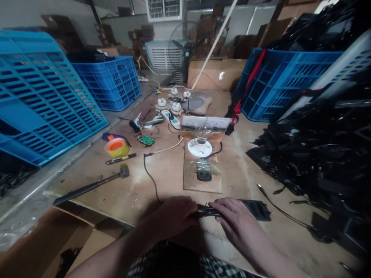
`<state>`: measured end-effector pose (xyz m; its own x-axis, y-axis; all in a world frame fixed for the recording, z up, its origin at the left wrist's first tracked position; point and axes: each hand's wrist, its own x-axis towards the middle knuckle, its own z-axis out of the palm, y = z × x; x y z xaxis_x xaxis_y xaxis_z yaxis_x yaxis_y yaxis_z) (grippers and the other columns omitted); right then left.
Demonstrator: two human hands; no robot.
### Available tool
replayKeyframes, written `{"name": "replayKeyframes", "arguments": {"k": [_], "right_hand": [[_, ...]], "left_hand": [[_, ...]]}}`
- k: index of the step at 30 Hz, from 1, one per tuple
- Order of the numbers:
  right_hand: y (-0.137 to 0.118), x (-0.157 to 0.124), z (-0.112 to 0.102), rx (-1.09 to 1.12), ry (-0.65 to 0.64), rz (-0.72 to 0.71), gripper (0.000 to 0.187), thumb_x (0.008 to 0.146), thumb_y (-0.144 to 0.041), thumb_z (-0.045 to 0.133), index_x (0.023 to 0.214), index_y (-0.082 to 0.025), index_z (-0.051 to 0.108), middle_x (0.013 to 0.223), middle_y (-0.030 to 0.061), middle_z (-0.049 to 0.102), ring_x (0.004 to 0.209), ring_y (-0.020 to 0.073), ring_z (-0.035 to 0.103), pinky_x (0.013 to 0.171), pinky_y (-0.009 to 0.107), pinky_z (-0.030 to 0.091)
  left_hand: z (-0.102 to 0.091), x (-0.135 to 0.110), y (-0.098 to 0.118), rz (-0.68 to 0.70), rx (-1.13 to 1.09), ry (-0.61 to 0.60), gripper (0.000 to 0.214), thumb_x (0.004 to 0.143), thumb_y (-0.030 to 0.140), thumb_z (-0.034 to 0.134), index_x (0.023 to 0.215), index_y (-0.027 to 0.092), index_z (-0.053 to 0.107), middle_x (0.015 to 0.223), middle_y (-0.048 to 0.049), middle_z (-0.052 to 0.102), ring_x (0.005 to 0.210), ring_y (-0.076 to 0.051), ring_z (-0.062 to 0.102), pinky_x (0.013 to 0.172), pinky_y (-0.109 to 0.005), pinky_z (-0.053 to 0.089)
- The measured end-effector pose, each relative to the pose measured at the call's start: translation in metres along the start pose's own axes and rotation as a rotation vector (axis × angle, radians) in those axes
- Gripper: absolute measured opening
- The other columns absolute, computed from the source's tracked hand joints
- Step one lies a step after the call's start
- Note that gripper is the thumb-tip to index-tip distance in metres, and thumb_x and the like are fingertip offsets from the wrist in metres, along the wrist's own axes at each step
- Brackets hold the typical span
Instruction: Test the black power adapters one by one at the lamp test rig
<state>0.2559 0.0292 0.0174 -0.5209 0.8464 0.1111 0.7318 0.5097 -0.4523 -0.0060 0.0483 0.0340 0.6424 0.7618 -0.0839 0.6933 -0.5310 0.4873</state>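
My left hand (180, 211) is closed around one end of a bundled black cable (206, 211) at the near edge of the wooden table. My right hand (232, 211) grips the other end, its fingers pressed together over the loops. A flat black power adapter (259, 209) lies just beyond the right hand, partly covered by it. A thin dark lead (150, 175) runs from behind my left hand up to a joint with a pale wire. Ahead of my hands, a white round lamp socket (199, 147) and a small black outlet (204, 175) are fixed on a board (203, 186).
To the right rises a large heap of black adapters and cables (301, 150). A hammer (92, 187), a marker (121, 158), yellow tape (116, 147) and a green circuit board (146, 140) lie on the left. Blue crates (43, 92) flank the table; an open cardboard box (95, 247) is below left.
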Motion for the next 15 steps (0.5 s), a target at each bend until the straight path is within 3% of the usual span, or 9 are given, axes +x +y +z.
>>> {"name": "replayKeyframes", "arguments": {"k": [2, 4, 6, 8, 11, 15], "right_hand": [[0.002, -0.006, -0.001, -0.047, 0.087, 0.028, 0.037, 0.1, -0.032, 0.059, 0.136, -0.022, 0.06, 0.123, 0.0109, 0.067, 0.112, 0.0291, 0.06, 0.096, 0.049, 0.048], [0.001, -0.011, -0.003, -0.076, 0.145, 0.049, 0.054, 0.097, -0.046, 0.063, 0.145, -0.023, 0.051, 0.129, 0.0117, 0.065, 0.117, 0.0315, 0.058, 0.101, 0.053, 0.043], [0.0, -0.012, -0.004, -0.078, 0.145, 0.044, 0.05, 0.099, -0.044, 0.06, 0.144, -0.025, 0.052, 0.124, 0.0101, 0.067, 0.113, 0.0298, 0.06, 0.102, 0.054, 0.041], [0.0, -0.012, -0.009, -0.07, 0.102, 0.033, 0.032, 0.102, -0.029, 0.053, 0.133, -0.025, 0.062, 0.112, 0.0079, 0.07, 0.102, 0.0267, 0.062, 0.097, 0.052, 0.044], [-0.005, -0.01, -0.018, -0.064, 0.12, 0.033, 0.027, 0.098, -0.021, 0.053, 0.12, -0.023, 0.069, 0.106, 0.0085, 0.07, 0.097, 0.027, 0.062, 0.089, 0.049, 0.048], [-0.031, 0.006, -0.009, 0.05, 0.129, -0.031, 0.031, 0.095, -0.021, 0.059, 0.124, -0.027, 0.068, 0.116, 0.008, 0.068, 0.106, 0.0273, 0.06, 0.089, 0.044, 0.05]], "left_hand": [[-0.009, -0.012, -0.006, -0.048, -0.077, 0.082, 0.025, 0.085, 0.023, 0.078, 0.106, 0.022, 0.065, 0.091, 0.0013, 0.068, 0.079, -0.018, 0.064, 0.067, -0.026, 0.043], [-0.019, -0.025, -0.017, -0.108, -0.163, 0.224, 0.015, 0.086, 0.022, 0.073, 0.098, 0.022, 0.064, 0.08, 0.0037, 0.063, 0.071, -0.015, 0.058, 0.064, -0.025, 0.042], [-0.029, -0.037, -0.032, -0.098, -0.18, 0.309, 0.006, 0.089, 0.023, 0.069, 0.088, 0.021, 0.063, 0.079, 0.0019, 0.06, 0.072, -0.016, 0.056, 0.065, -0.026, 0.044], [-0.035, -0.047, -0.047, -0.007, -0.132, 0.27, 0.007, 0.091, 0.021, 0.064, 0.097, 0.021, 0.067, 0.093, -0.0029, 0.065, 0.086, -0.019, 0.059, 0.075, -0.03, 0.049], [-0.032, -0.059, -0.061, 0.075, -0.109, 0.164, 0.027, 0.094, 0.015, 0.058, 0.116, 0.026, 0.069, 0.116, -0.0057, 0.065, 0.101, -0.022, 0.062, 0.088, -0.033, 0.053], [-0.012, -0.063, -0.06, -0.042, -0.118, 0.265, 0.02, 0.095, 0.023, 0.06, 0.109, 0.027, 0.073, 0.113, -0.0054, 0.067, 0.098, -0.021, 0.062, 0.085, -0.033, 0.055]]}}
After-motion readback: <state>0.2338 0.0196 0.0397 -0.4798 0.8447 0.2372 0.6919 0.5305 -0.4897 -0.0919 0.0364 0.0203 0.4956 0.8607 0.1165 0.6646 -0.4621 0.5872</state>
